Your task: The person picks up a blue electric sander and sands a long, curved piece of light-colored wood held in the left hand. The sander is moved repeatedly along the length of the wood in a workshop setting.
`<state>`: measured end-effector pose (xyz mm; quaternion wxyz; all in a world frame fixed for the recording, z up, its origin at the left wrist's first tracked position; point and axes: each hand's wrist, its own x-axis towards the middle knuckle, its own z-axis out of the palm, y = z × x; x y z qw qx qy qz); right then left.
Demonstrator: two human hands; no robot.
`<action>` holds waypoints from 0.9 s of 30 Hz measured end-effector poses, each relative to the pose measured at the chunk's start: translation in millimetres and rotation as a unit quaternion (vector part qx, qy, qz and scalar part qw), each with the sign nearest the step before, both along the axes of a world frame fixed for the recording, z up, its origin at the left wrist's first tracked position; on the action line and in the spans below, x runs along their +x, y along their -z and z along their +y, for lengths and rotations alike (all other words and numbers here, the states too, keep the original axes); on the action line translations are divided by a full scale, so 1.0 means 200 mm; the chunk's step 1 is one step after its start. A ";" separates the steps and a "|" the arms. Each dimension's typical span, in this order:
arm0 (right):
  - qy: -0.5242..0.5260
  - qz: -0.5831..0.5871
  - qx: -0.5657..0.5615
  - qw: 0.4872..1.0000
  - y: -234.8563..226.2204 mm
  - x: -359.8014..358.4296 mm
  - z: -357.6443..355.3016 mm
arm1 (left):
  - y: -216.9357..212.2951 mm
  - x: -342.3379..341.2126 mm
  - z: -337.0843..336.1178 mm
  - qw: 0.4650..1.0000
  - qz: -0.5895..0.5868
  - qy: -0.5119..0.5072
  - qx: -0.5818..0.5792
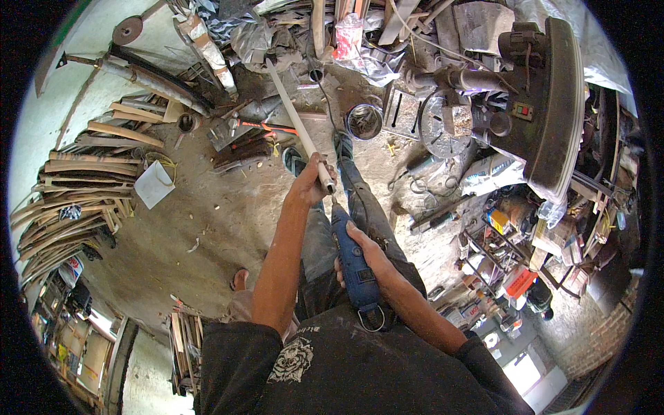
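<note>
black shirt point(394, 370) nearest, right hand point(369, 252), partly hidden, clasps the blue rotary tool point(357, 271) while left hand point(310, 178) encircles a pale tube point(295, 117) beyond that tool, bucket point(348, 123) farther off.

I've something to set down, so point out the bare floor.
Widest: floor between the stacked wood strips, the orange-handled tool and the left forearm, bare but for scraps. Crowded: around the large machine at right and beside the far planks.
</note>
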<state>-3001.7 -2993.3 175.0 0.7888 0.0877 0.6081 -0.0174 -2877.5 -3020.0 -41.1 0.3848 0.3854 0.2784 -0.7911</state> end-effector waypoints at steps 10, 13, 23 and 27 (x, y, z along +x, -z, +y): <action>-0.306 0.121 -0.299 0.896 -0.07 -0.17 -0.04 | -0.09 -0.02 -0.04 0.983 -0.165 0.058 -0.058; -0.438 0.170 -0.325 0.821 -0.03 -0.19 -0.03 | -0.09 -0.04 -0.05 0.979 -0.173 0.049 -0.095; -0.454 0.158 -0.288 0.828 0.05 -0.18 -0.01 | -0.02 -0.02 0.01 0.970 -0.196 0.112 -0.091; -0.461 0.147 -0.284 0.828 0.10 -0.16 0.00 | -0.01 -0.02 0.06 0.971 -0.197 0.104 -0.091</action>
